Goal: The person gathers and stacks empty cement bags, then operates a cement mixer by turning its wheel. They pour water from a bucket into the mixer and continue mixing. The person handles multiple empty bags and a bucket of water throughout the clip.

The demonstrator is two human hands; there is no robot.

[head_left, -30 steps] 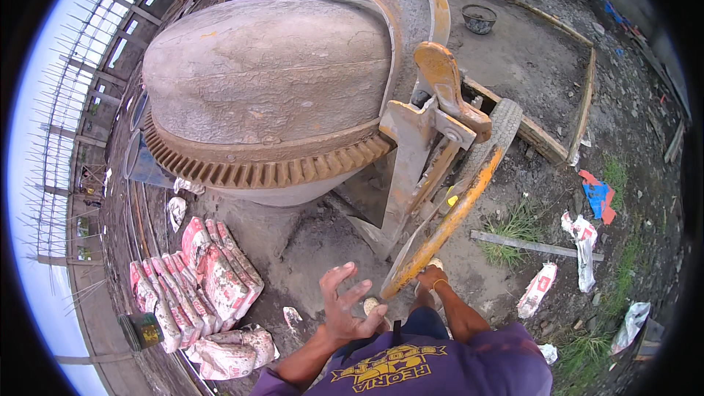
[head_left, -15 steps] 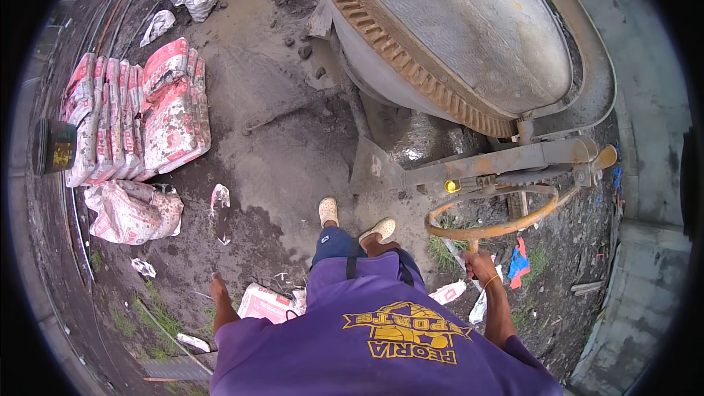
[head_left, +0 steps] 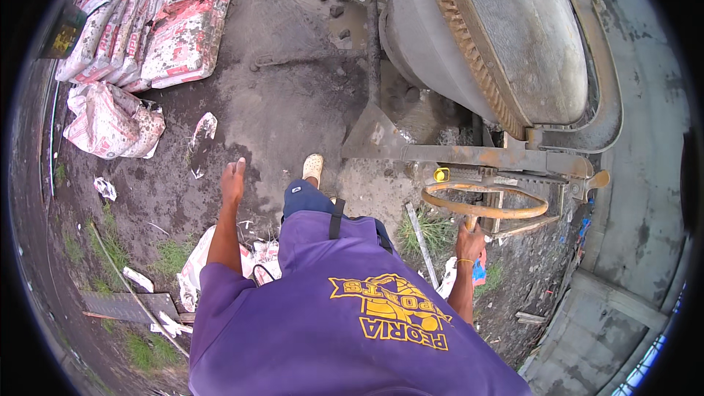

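Observation:
My right hand (head_left: 470, 237) is wrapped round the short handle of a rusty orange handwheel (head_left: 506, 213), at its near rim. The wheel belongs to a large concrete mixer, whose grey drum (head_left: 433, 48) tilts at the upper right inside a brown toothed ring gear (head_left: 469, 44). A horizontal rusty steel beam (head_left: 462, 154) runs just beyond the wheel. Out to the left, my left hand (head_left: 233, 180) hangs over the wet ground with nothing in it, its fingers reaching forward. A yellow cap-like piece (head_left: 441, 174) sits beside the wheel.
Stacked red-and-white cement bags (head_left: 180, 37) stand at the upper left, with a crumpled bag (head_left: 117, 123) nearer. Torn bag scraps (head_left: 204, 128), a thin pole (head_left: 136, 290) and a board (head_left: 128, 302) lie about. A concrete wall (head_left: 631, 227) borders the right side.
My left arm has swung forward, and one foot has stepped ahead. The view has shifted, so the bag stack sits higher in it. My right hand stays on the handwheel's handle.

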